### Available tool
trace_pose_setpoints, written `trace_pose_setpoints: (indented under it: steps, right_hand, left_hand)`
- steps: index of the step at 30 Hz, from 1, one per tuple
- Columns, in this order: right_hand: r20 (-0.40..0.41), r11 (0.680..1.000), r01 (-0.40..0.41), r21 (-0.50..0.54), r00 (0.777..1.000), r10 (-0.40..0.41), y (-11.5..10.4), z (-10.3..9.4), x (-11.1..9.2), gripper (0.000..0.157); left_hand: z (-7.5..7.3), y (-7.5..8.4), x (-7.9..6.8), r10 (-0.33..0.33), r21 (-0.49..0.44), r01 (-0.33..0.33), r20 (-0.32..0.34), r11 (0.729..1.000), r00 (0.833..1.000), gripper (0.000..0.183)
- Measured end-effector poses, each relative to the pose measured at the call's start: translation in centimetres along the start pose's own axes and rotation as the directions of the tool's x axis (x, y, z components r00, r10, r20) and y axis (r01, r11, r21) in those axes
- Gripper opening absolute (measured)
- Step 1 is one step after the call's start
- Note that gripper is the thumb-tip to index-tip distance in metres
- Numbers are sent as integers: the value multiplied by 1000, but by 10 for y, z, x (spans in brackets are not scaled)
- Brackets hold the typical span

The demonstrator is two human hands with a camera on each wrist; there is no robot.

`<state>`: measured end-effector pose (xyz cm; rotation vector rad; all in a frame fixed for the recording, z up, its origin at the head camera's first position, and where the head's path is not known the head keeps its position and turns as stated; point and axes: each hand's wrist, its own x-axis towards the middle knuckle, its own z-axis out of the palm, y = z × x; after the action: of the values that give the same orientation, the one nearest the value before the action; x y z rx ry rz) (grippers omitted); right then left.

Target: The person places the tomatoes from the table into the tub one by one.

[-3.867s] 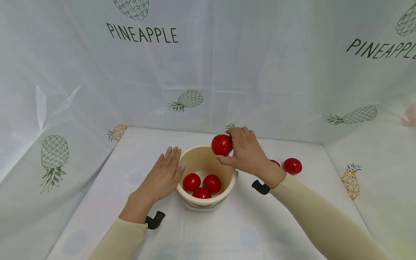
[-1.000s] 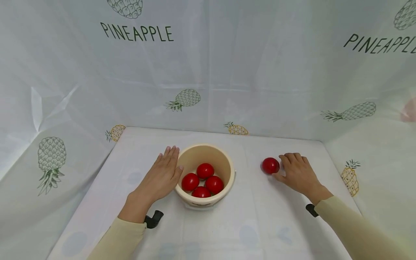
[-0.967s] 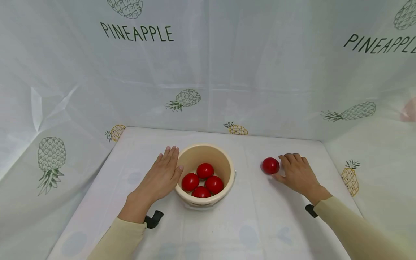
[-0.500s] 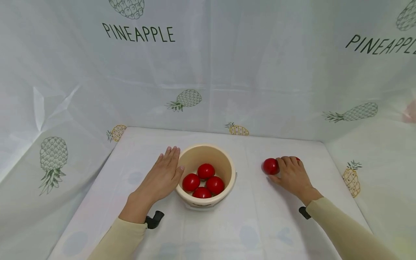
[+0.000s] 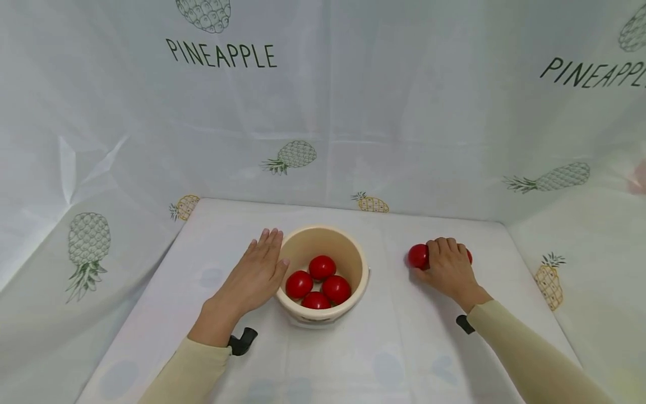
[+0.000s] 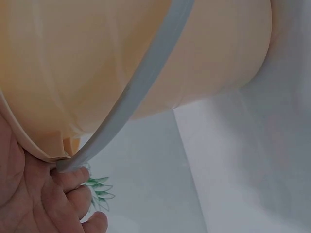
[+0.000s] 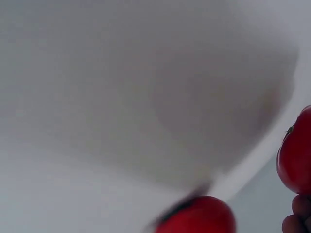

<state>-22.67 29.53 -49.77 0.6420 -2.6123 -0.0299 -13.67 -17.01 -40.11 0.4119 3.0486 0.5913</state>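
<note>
A cream bucket (image 5: 357, 292) stands mid-table with several red tomatoes (image 5: 322, 267) inside. My left hand (image 5: 245, 279) lies along its left rim, fingers extended and touching it. The left wrist view shows those fingertips right by the bucket's grey handle (image 6: 129, 102). To the right of the bucket, my right hand (image 5: 448, 269) grips a tomato (image 5: 416, 256) low over the table, its fingers bent over the fruit's right side. Another tomato (image 5: 470, 256) peeks out beyond that hand, mostly hidden. In the right wrist view, fingertips (image 7: 300, 206) show against one tomato (image 7: 297, 153), with a second tomato (image 7: 199, 217) nearby.
A white cloth covers the table (image 5: 343, 359). Behind it and along both sides hangs a pale curtain (image 5: 404, 123) printed with pineapples. A black wrist strap piece (image 5: 243, 341) sits under the left wrist.
One more tomato has gone into the bucket since the oldest frame. The right hand has gone back to the right side, moved slightly left and closed round a tomato. The left hand has stayed at the rim.
</note>
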Motion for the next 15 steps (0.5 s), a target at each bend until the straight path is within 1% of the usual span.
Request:
trace_pose_setpoints:
  steps: [3, 6, 10, 15]
  right_hand:
    - [-51, 1000, 6, -7, 999, -7, -2, -6, 8, 59]
    - [-80, 1000, 7, -4, 997, -8, -8, -19, 19, 54]
    - [-123, 1000, 26, 9, 992, -25, -16, -39, 32, 53]
    - [-180, 997, 71, 10, 981, -68, -28, -65, 55, 54]
  left_hand:
    - [1, 1, 0, 5, 6, -5, -4, 1000, 1000, 71]
    - [1, 0, 0, 7, 9, -7, -6, 1000, 1000, 71]
    - [2, 0, 0, 10, 15, -10, -3, 1000, 1000, 71]
    - [1, -1, 2, 10, 29, -10, 1, 1000, 1000, 71]
